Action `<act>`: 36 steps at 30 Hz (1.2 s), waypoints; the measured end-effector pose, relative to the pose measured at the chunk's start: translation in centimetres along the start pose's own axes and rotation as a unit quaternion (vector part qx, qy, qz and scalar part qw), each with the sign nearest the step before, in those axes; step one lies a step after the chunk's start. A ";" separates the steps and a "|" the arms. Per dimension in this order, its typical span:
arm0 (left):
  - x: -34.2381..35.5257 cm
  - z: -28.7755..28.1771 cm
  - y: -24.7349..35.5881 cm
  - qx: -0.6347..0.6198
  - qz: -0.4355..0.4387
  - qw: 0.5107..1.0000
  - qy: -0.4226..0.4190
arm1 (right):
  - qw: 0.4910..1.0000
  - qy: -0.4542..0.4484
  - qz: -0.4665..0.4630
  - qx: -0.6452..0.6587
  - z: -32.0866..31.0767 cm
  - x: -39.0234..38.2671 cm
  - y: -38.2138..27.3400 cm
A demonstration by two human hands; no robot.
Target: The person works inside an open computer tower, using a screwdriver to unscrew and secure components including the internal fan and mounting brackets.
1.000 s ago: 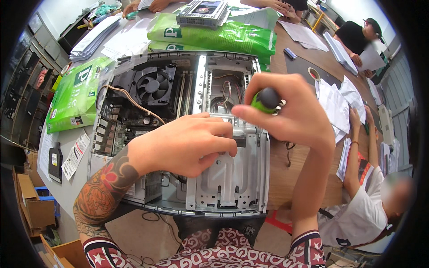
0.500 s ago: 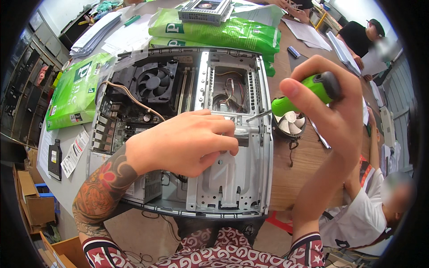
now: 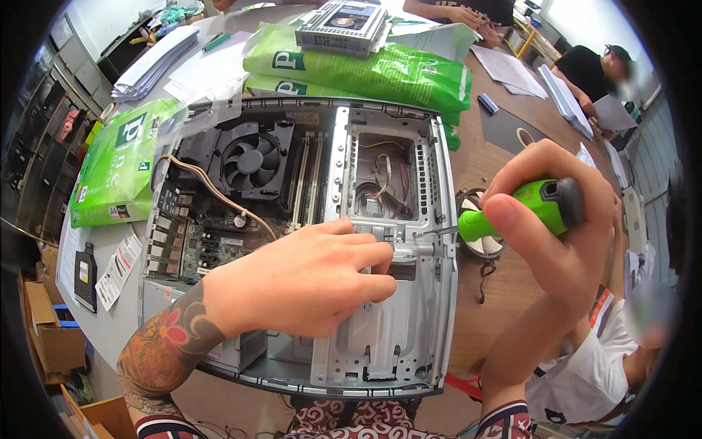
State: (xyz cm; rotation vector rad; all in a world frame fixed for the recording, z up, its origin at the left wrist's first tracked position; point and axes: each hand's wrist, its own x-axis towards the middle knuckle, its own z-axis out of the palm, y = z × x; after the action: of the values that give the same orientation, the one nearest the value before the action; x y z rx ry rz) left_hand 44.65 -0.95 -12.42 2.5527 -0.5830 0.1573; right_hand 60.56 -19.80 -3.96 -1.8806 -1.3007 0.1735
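Note:
An opened desktop computer case (image 3: pixel 447 322) lies flat in front of me, with its circuit board and black cooling fan (image 3: pixel 252 161) showing. In my right hand (image 3: pixel 567 234) is a green and black screwdriver (image 3: pixel 523 212). Its thin shaft points left, and the tip reaches the metal frame beside the drive bay. My left hand (image 3: pixel 300 274) rests over the middle of the case, fingers bent down at a silver metal bracket (image 3: pixel 398 235). The thumb is hidden, and whatever the fingertips pinch cannot be made out.
Beyond the case lie green plastic packs (image 3: pixel 365 69) with a metal drive unit (image 3: pixel 342 31) on top. Another green pack (image 3: pixel 121 164) lies left of it. A round cooler fan (image 3: pixel 479 238) sits beside the right edge. Other people work at the table's far and right sides.
The case and both hands appear lower in the picture. The screwdriver is closer to level, its tip still at the frame by the drive bay. My left hand stays over the same bracket.

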 end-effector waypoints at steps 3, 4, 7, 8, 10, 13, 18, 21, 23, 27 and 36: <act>0.0 0.2 -0.3 -0.025 -0.001 1.000 0.009 | 1.000 0.001 0.009 -0.018 0.0 0.4 -0.2; -0.1 0.3 -0.4 -0.030 -0.004 0.999 0.011 | 1.000 0.001 0.013 -0.027 0.1 0.5 0.0; -0.1 0.5 -0.5 -0.038 0.000 0.999 0.023 | 0.999 -0.013 0.005 -0.028 0.5 0.7 0.6; -0.1 0.4 -0.5 -0.032 -0.001 0.999 0.017 | 0.999 -0.020 0.001 -0.027 0.6 0.8 0.8; 0.1 0.2 -0.3 -0.026 0.001 1.000 0.011 | 0.999 -0.037 0.010 0.002 1.3 1.0 0.8; 0.0 -0.1 -0.4 -0.009 -0.010 1.000 -0.009 | 0.997 -0.067 -0.022 -0.016 2.5 1.8 1.6; -0.1 -0.3 -0.5 -0.044 -0.008 0.999 -0.014 | 0.996 -0.056 0.062 0.002 2.1 1.8 0.8; -0.2 0.2 -0.7 -0.055 -0.016 0.998 0.008 | 0.997 -0.037 0.069 -0.014 1.6 2.0 1.6; -0.1 0.2 -0.8 -0.049 -0.021 0.999 0.005 | 0.995 -0.051 0.084 -0.018 1.9 2.2 1.9; -0.2 0.5 -1.0 -0.053 -0.028 0.998 0.009 | 0.996 -0.053 0.075 0.012 2.8 2.5 2.6; -0.1 -0.1 -0.6 -0.049 -0.051 0.997 -0.011 | 0.993 -0.031 0.080 -0.076 2.6 2.2 2.6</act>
State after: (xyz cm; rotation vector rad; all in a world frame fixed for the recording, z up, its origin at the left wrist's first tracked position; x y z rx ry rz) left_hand 44.81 -0.38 -12.69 2.4849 -0.4561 0.0642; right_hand 62.06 -16.88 -6.67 -2.1261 -1.2341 0.2233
